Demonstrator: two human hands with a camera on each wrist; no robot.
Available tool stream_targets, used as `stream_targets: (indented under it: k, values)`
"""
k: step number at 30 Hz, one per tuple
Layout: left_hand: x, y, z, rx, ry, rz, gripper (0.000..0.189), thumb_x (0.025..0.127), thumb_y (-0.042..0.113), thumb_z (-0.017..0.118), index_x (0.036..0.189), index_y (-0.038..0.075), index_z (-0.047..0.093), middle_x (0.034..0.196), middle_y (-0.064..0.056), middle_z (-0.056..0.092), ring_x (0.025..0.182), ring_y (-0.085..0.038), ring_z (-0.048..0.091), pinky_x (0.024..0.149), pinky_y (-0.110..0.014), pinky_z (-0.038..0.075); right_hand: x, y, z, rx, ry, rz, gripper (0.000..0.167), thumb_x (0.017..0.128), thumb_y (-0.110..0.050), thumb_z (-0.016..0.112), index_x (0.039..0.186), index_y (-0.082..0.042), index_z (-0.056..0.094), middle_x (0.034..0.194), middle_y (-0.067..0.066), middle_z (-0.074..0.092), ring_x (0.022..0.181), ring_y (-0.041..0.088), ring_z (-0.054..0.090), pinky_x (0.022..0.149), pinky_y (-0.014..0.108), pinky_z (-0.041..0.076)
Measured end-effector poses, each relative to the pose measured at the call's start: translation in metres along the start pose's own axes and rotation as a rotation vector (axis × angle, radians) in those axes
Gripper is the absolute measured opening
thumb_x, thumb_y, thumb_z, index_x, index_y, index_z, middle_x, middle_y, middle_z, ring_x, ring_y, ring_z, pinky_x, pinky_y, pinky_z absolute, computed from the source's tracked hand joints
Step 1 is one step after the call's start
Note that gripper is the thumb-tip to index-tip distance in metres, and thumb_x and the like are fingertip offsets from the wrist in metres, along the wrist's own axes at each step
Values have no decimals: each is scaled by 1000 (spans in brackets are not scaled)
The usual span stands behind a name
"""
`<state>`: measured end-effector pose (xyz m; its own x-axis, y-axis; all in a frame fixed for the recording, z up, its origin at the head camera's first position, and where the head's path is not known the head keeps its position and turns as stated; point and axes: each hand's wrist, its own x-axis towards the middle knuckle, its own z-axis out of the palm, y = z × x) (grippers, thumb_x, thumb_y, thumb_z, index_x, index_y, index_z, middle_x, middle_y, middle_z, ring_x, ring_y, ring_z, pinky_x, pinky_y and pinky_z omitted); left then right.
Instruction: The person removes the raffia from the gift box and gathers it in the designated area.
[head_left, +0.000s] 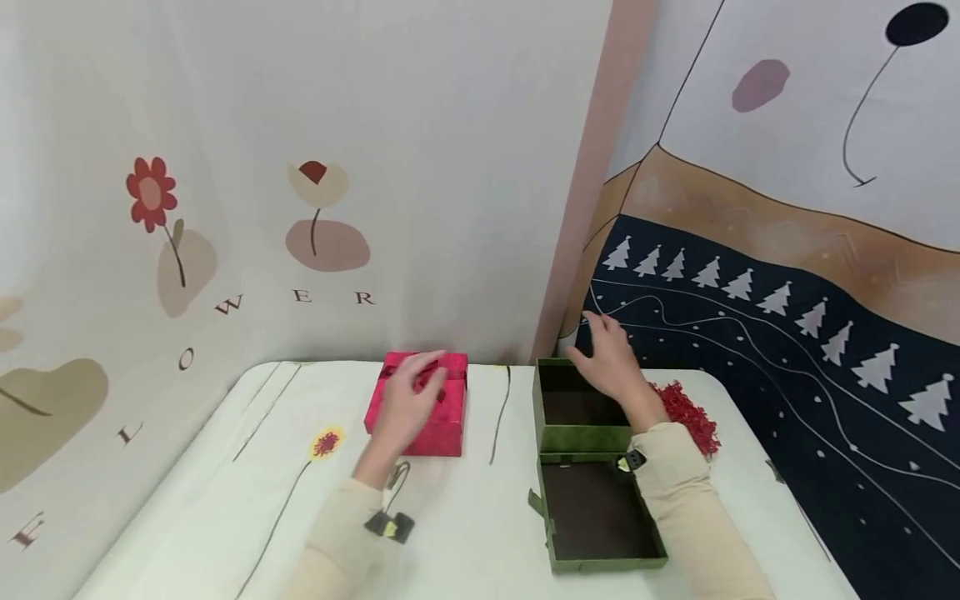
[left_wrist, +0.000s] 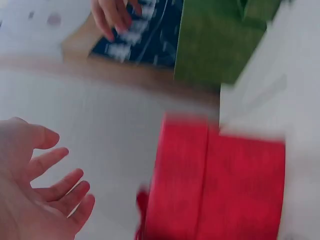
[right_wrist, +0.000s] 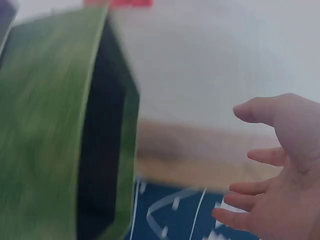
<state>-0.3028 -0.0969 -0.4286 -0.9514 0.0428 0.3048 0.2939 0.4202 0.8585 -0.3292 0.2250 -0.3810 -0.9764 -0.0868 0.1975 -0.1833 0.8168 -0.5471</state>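
Observation:
My left hand hovers over a closed red gift box with a ribbon bow, its fingers spread and holding nothing. In the left wrist view the red box stands beside the left hand, apart from it. Above an open green box my right hand is raised, fingers loose and nothing in them. The right wrist view shows the green box's wall and dark inside, with the right hand off to its side. The green lid lies open toward me, inside up.
Red shredded paper lies in a heap right of the green box, partly behind my right forearm. A white cloth with printed flowers covers the table. Printed curtains hang close behind its back edge.

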Motion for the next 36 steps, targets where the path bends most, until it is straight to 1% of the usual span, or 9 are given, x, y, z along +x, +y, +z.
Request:
stream_targets:
  k: [4, 7, 10, 13, 16, 19, 25, 30, 36]
  values:
    - [3, -32, -35, 84, 70, -106, 40, 105, 17, 59, 142, 2, 60, 144, -21, 55, 135, -37, 50, 111, -52, 43, 5, -30, 22, 65, -15, -80, 69, 102, -19, 64, 157, 7, 30, 157, 34, 32, 145, 48, 32, 117, 61, 31]
    - [5, -55, -54, 142, 69, -266, 47, 107, 21, 52, 148, -3, 52, 148, -26, 50, 140, -42, 45, 113, -55, 40, 6, -53, 44, 147, -59, -88, 71, 103, -20, 63, 158, 7, 27, 159, 32, 32, 148, 44, 32, 119, 57, 30]
    - [4, -72, -66, 138, 48, -413, 52, 109, 26, 46, 151, -6, 45, 151, -29, 47, 143, -44, 41, 115, -55, 37, 4, -75, 72, 253, -127, -47, 74, 104, -23, 64, 160, 6, 26, 160, 29, 34, 147, 42, 37, 118, 55, 35]
    - [2, -82, -69, 108, 12, -479, 54, 110, 28, 43, 150, -8, 45, 150, -30, 48, 143, -45, 41, 116, -55, 37, 1, -87, 100, 335, -191, 28, 73, 103, -25, 64, 159, 6, 29, 153, 28, 45, 140, 41, 47, 111, 54, 43]
    - [0, -88, -68, 86, -24, -489, 53, 110, 29, 44, 147, -8, 50, 145, -30, 53, 138, -44, 47, 113, -55, 40, -2, -91, 124, 393, -243, 136, 70, 103, -27, 63, 157, 5, 33, 138, 26, 58, 126, 39, 59, 102, 53, 50]
    - [-5, -88, -67, 92, -44, -481, 49, 109, 28, 47, 141, -8, 58, 131, -28, 64, 121, -40, 59, 105, -54, 47, -5, -91, 142, 467, -299, 219, 66, 104, -27, 61, 155, 7, 35, 127, 24, 64, 116, 39, 65, 97, 50, 53]
    - [-7, -86, -70, 94, -58, -465, 46, 107, 29, 55, 129, -10, 67, 97, -17, 75, 82, -21, 70, 94, -50, 50, -4, -90, 156, 568, -297, 250, 61, 103, -20, 63, 147, 15, 40, 115, 25, 69, 106, 42, 69, 88, 45, 58]
    - [-7, -88, -72, 87, -63, -476, 48, 107, 32, 56, 127, -10, 68, 91, -13, 76, 80, -18, 70, 95, -52, 50, -2, -91, 157, 596, -255, 263, 56, 101, -16, 67, 143, 15, 47, 109, 22, 70, 97, 39, 72, 83, 41, 59]
    - [-10, -88, -73, 88, -62, -479, 45, 107, 32, 57, 123, -8, 71, 84, -9, 76, 80, -18, 70, 95, -51, 49, -1, -91, 158, 625, -245, 284, 55, 100, -14, 68, 142, 15, 48, 111, 23, 69, 97, 36, 72, 87, 43, 59]
